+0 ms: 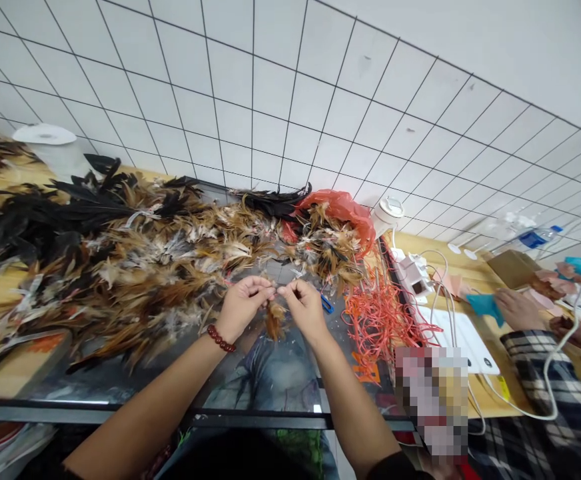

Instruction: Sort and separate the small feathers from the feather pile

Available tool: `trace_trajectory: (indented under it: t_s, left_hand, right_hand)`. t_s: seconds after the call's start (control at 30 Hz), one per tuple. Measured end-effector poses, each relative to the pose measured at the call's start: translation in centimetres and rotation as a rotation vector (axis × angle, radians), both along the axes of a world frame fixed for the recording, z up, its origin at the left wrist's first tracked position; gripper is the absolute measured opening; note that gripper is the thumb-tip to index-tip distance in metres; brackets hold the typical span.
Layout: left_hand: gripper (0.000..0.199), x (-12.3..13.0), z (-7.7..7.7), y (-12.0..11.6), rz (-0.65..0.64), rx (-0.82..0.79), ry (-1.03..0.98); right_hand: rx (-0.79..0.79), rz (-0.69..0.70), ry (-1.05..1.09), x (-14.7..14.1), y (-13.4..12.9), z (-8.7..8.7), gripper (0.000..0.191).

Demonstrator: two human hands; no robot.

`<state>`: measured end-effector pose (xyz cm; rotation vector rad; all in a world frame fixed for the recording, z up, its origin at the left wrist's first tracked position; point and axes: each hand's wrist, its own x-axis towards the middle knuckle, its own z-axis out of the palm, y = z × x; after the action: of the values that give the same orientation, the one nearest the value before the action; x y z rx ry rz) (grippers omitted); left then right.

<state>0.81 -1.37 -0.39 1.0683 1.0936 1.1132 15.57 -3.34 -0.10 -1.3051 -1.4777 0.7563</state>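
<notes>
My left hand [247, 301], with a dark red bead bracelet [221, 339] at the wrist, pinches close to my right hand [303, 303]. Their fingertips almost meet above the dark glassy tabletop [270, 383]. A small brown feather tuft [275, 321] hangs below the fingertips, its upper end hidden by them. Whether one or both hands carry its weight is hard to see. Just right of my right hand lies a small blue tool [326, 304]. Brown and white feather bunches [170, 267] are heaped to the left of and behind my hands.
Black feathers [70, 207] lie at the left. A red plastic bag [343, 207] holds more feathers. Tangled red cords [383, 317] lie on the right, near a charger [414, 275] and cables. A co-worker's hand [515, 308] holds teal material [485, 307]. A wire grid [253, 93] stands behind.
</notes>
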Motion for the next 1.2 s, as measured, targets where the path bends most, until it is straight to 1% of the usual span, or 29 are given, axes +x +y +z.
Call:
trace_trajectory:
  t_s: [0.13, 0.23, 0.3, 0.37, 0.43, 0.5, 0.57, 0.63, 0.7, 0.8, 0.9, 1.0, 1.07, 1.13, 1.2]
  left_hand:
    - [0.021, 0.2, -0.4, -0.3, -0.074, 0.038, 0.095]
    - [0.021, 0.4, -0.7, -0.6, -0.136, 0.159, 0.206]
    - [0.020, 0.5, -0.7, -0.9, -0.134, 0.254, 0.276]
    - [0.017, 0.5, -0.5, -1.0, -0.106, 0.281, 0.283]
    - [0.018, 0.4, -0.2, -1.0, -0.082, 0.242, 0.211]
    - [0.020, 0.3, 0.2, -0.9, -0.068, 0.192, 0.109]
    - [0.020, 0.2, 0.6, -0.9, -0.059, 0.156, 0.027]
    - [0.021, 0.1, 0.8, -0.8, -0.058, 0.128, -0.030]
    - [0.022, 0.1, 0.8, -0.9, -0.057, 0.101, -0.069]
    - [0.022, 0.1, 0.8, -0.9, -0.061, 0.064, -0.086]
    - [0.021, 0.2, 0.8, -1.0, -0.061, 0.053, -0.060]
    - [0.021, 0.3, 0.8, -1.0, -0.002, 0.046, -0.049]
    - [0.023, 0.3, 0.7, -0.9, 0.031, -0.003, -0.093]
    - [0.025, 0.3, 0.7, -0.7, 0.014, -0.066, -0.137]
    - [0.023, 0.2, 0.6, -0.6, -0.011, -0.079, -0.131]
  right_hand:
    - [-0.071, -0.014, 0.122, -0.2, 0.0, -0.3, 0.030]
    - [-0.079, -0.020, 0.128, -0.3, 0.0, -0.2, 0.028]
    - [-0.081, 0.000, 0.147, -0.2, -0.1, 0.0, 0.028]
    - [-0.079, 0.003, 0.197, 0.0, 0.0, 0.2, 0.027]
    - [-0.036, -0.019, 0.214, 0.2, 0.0, 0.4, 0.024]
    - [0.036, -0.017, 0.157, 0.3, 0.1, 0.6, 0.021]
    - [0.084, 0.035, 0.089, 0.2, 0.0, 0.8, 0.018]
    - [0.087, 0.092, 0.070, 0.0, 0.0, 0.9, 0.015]
    - [0.073, 0.113, 0.082, -0.2, -0.1, 0.8, 0.013]
    - [0.035, 0.120, 0.094, -0.1, -0.1, 0.7, 0.013]
    - [0.035, 0.107, 0.000, 0.0, -0.1, 0.6, 0.016]
    - [0.072, 0.059, -0.124, -0.1, -0.3, 0.7, 0.016]
    - [0.087, 0.054, -0.156, -0.3, -0.4, 0.6, 0.017]
    - [0.101, 0.054, -0.167, -0.4, -0.4, 0.5, 0.017]
    - [0.101, 0.042, -0.161, -0.4, -0.4, 0.4, 0.017]
